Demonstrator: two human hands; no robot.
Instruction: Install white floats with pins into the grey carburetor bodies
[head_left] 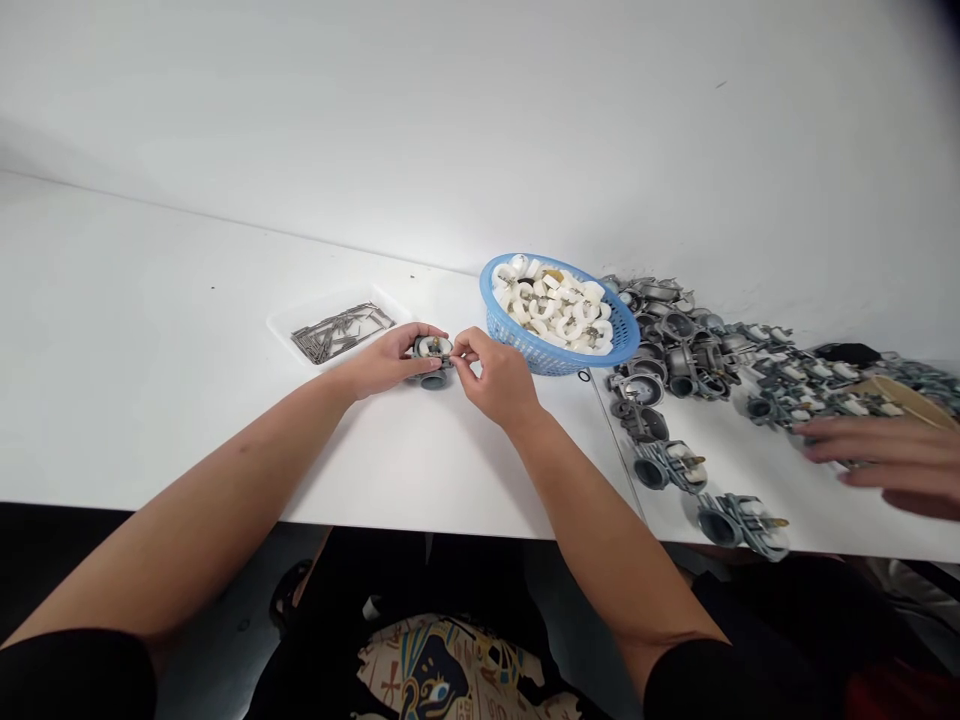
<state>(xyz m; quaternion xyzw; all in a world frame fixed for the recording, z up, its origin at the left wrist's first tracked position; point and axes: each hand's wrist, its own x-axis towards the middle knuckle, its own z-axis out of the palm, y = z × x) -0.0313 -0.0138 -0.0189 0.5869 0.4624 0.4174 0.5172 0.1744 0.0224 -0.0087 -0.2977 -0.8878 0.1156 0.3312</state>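
My left hand is wrapped round a small grey metal carburettor body that rests on the white table; a white plastic part sits on top of it. My right hand is pinched at the right side of that part, fingertips touching it. What the pinch holds is too small to make out. Both hands meet in the middle of the table, just left of the blue basket.
The blue basket holds several white plastic pieces. A clear tray of thin metal pins lies to the left. Many grey carburettor bodies are heaped at the right, some near the front edge. Another person's hand reaches in at far right.
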